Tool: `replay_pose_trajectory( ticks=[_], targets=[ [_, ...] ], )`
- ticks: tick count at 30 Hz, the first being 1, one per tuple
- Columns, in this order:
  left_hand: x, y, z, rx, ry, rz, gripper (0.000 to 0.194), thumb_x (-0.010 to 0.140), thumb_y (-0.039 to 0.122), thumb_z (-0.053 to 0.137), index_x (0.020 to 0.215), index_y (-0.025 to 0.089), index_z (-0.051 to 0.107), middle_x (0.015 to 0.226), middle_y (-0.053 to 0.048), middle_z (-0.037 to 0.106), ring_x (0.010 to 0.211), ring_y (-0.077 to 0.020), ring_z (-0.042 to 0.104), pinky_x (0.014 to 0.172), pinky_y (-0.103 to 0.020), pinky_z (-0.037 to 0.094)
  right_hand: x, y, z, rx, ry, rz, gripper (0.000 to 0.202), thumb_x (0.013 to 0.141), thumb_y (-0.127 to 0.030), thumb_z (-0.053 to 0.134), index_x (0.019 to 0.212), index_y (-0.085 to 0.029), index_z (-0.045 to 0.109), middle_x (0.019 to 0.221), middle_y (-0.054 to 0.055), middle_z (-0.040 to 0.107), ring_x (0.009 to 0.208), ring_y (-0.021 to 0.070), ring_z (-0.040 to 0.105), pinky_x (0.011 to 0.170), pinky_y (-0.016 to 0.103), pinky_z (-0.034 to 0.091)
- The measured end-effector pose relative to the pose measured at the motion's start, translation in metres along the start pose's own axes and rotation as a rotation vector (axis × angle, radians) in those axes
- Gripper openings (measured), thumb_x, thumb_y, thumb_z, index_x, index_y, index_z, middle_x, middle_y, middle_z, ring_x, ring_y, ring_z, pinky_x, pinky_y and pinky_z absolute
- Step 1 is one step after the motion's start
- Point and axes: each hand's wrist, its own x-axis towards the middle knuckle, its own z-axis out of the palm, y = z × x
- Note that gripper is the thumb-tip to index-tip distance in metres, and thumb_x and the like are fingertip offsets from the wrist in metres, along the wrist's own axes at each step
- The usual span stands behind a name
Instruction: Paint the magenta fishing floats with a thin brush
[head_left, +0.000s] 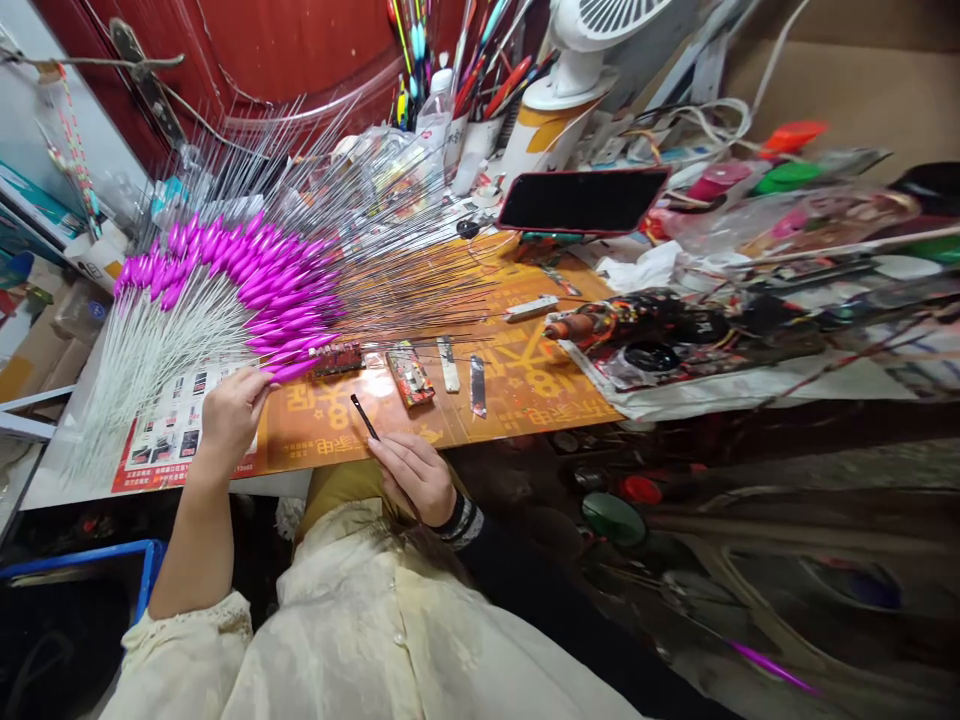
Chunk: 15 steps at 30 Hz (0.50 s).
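Observation:
My left hand (234, 408) is closed in a pinch at the near end of a magenta fishing float (297, 368), at the front edge of the bunch. Many more magenta floats (281, 290) fan out behind it, with pale thin stems (154, 360) toward me and dark thin stems (420, 285) pointing away. In my right hand (416, 475), at the table's front edge, is a slim dark paintbrush (364, 416). Its tip points up and left, apart from the floats. The palm side of my right hand is hidden.
A paint-spattered block (410, 374) and small flat strips (448, 363) lie on the orange-covered table (517, 400). Behind them are a phone (581, 202), a white fan (600, 30) and cups of brushes. Clutter and paint-stained tools (600, 318) crowd the right side. A blue-rimmed bin (146, 580) stands lower left.

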Motion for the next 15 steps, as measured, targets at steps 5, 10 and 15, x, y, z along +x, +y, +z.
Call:
replay_pose_trajectory(
  ticks=[5,10,15],
  targets=[
    [0.020,-0.017,-0.018,0.175,0.088,-0.018,0.034,0.105,0.036,0.045,0.101,0.022,0.076,0.090,-0.009,0.070,0.095,-0.0243,0.061,0.080,-0.033,0.045,-0.001,0.000,0.001,-0.004,0.003,-0.002,0.053,0.096,-0.009,0.051,0.148,-0.018,0.055,0.113,0.011,0.078,0.108,0.0224,0.075,0.093,0.038,0.065],
    [0.032,-0.022,-0.010,0.219,0.020,0.000,0.035,0.105,0.037,0.042,0.108,0.023,0.075,0.094,-0.007,0.066,0.075,-0.0176,0.058,0.063,-0.029,0.036,0.001,0.000,0.000,-0.022,-0.017,-0.017,0.053,0.095,-0.008,0.052,0.147,-0.016,0.054,0.112,0.012,0.078,0.108,0.0226,0.074,0.093,0.039,0.065],
    [0.037,-0.019,0.007,0.232,-0.041,0.006,0.025,0.100,0.035,0.054,0.107,0.020,0.073,0.102,-0.009,0.066,0.074,-0.0176,0.058,0.059,-0.028,0.034,0.001,0.000,0.000,-0.007,-0.001,-0.027,0.057,0.094,-0.007,0.053,0.150,-0.015,0.051,0.111,0.012,0.078,0.110,0.0227,0.073,0.093,0.039,0.064]
  ],
)
